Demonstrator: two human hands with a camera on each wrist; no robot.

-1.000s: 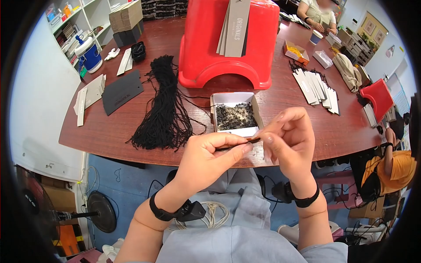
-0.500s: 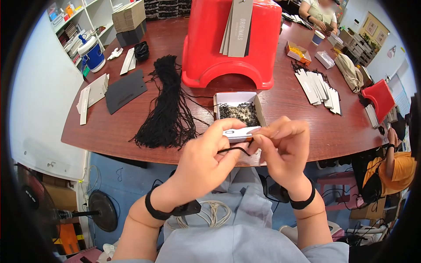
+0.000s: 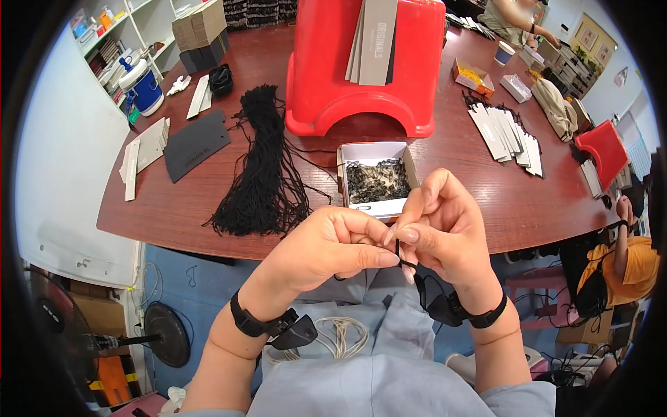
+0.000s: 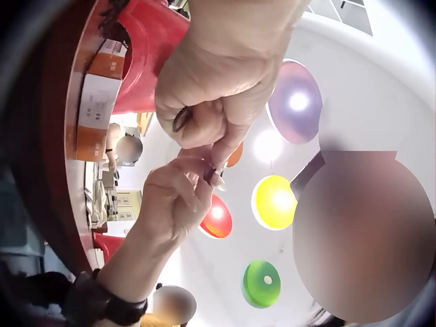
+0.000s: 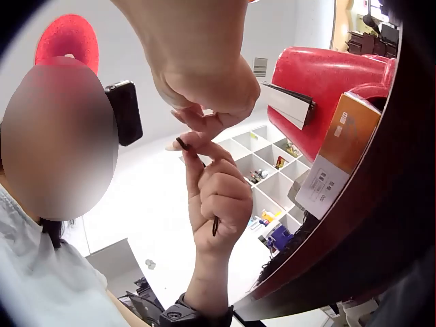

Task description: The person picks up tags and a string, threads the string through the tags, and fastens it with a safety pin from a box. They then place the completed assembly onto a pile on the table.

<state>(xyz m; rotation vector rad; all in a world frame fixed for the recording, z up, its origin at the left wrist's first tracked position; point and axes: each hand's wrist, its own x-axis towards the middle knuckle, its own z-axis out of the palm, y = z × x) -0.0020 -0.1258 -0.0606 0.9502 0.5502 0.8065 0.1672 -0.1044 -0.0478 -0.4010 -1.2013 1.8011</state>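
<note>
A black cord [image 3: 408,263] is held between the two hands just in front of the table's near edge. My left hand [image 3: 313,244] grips it, with thumb and index finger at the cord. In the right wrist view, a small loop of cord [image 5: 216,226] pokes out from the curled fingers of that hand. My right hand [image 3: 451,233] pinches the cord at its fingertips, which meet the left fingertips. Part of the cord is hidden inside the fingers. Right behind the hands stands an open white box [image 3: 389,208] holding small black and brass-coloured pins [image 3: 379,181].
Left of the box lies a bundle of black cords [image 3: 260,167]. Grey tags [image 3: 375,45] lean on a red plastic stool [image 3: 319,83]. Dark cards [image 3: 198,147] lie at left, strung pale tags [image 3: 501,132] at right. Another person [image 3: 511,21] is across the table.
My hands have come lower and closer together, uncovering the box's front wall. The cord, straight between the fingers at first, now bends at the fingertips. The person across the table has shifted position.
</note>
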